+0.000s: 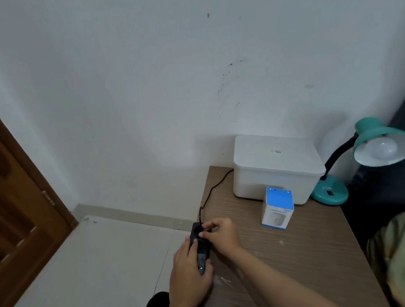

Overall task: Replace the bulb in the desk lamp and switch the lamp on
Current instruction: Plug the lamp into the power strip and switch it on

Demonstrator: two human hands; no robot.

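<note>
A teal desk lamp (pixel 373 139) stands at the table's far right corner, its shade facing me with a white bulb (pixel 383 149) in it, unlit. Its dark cord (pixel 213 188) runs left along the wall and down over the table's left edge. At that edge my left hand (pixel 189 271) holds a black power strip (pixel 199 247) from below. My right hand (pixel 222 233) pinches the lamp's plug at the strip's upper end. A blue and white bulb box (pixel 277 208) stands upright mid-table.
A white lidded plastic box (pixel 277 169) sits against the wall behind the bulb box. The wooden table (pixel 299 254) ends at the left over a pale floor. A brown door (pixel 12 190) is at the far left, dark bedding (pixel 386 188) at the right.
</note>
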